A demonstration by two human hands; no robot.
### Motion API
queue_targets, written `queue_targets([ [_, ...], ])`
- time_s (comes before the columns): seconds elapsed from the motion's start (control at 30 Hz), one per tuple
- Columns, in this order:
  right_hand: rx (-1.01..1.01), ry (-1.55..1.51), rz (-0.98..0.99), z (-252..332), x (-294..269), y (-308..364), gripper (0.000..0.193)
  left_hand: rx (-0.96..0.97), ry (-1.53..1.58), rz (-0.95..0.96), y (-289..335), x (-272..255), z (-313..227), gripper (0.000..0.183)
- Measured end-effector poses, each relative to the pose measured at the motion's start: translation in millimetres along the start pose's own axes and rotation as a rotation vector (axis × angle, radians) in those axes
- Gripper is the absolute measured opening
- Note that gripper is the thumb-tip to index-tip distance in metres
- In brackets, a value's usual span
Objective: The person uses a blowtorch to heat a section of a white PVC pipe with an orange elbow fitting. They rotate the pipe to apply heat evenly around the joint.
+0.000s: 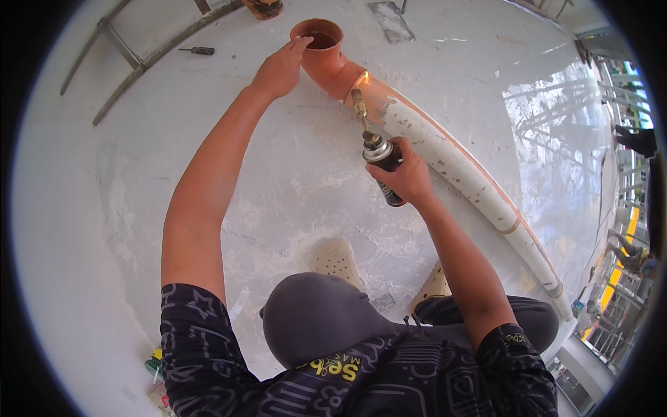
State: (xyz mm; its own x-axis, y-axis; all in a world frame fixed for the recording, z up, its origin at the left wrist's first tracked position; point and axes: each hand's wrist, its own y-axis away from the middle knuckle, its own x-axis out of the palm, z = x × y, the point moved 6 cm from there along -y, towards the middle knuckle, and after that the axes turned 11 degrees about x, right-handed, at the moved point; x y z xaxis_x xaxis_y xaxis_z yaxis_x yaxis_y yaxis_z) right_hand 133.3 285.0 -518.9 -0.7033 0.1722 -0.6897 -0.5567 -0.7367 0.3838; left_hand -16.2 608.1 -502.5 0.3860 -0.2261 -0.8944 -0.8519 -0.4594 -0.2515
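My left hand (281,71) reaches to the far middle, its fingers closed on the open rim of an orange pipe elbow (325,68). My right hand (408,172) is wrapped around the dark canister of a gas torch (376,149). The torch nozzle points up at the joint where the elbow meets a long pipe (445,149). A yellow-orange flame (365,78) shows at that joint. The pipe is orange, with a wide coat of whitish, spotted residue, and it runs along the floor toward the lower right.
A screwdriver (198,51) lies on the grey-white floor (278,187) at the far left, near a metal frame (142,66). A flat, stained plate (391,22) lies beyond the elbow. My shoes (337,260) stand close by. Scaffold-like metal and yellow bars (620,271) are at the right.
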Motion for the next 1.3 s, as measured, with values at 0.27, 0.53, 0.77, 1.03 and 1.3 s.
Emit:
queue_targets([
  [0.27, 0.010, 0.012, -0.028, 7, 0, -3, 0.077, 0.150, -0.282, 0.048, -6, 1, 2, 0.070],
  [0.53, 0.033, -0.009, -0.024, 13, 7, -7, 0.077, 0.131, -0.207, 0.234, -33, 1, 20, 0.086],
  [0.77, 0.061, -0.037, -0.010, 7, -2, -10, 0.076, 0.140, -0.229, 0.300, -73, 17, 16, 0.088],
  [1.03, 0.055, 0.002, 0.017, -4, -4, -27, 0.078, 0.102, -0.272, 0.381, -105, 24, 14, 0.093],
  [1.3, 0.069, -0.017, 0.021, -14, 1, -36, 0.078, 0.090, -0.338, 0.467, -141, 37, 9, 0.090],
])
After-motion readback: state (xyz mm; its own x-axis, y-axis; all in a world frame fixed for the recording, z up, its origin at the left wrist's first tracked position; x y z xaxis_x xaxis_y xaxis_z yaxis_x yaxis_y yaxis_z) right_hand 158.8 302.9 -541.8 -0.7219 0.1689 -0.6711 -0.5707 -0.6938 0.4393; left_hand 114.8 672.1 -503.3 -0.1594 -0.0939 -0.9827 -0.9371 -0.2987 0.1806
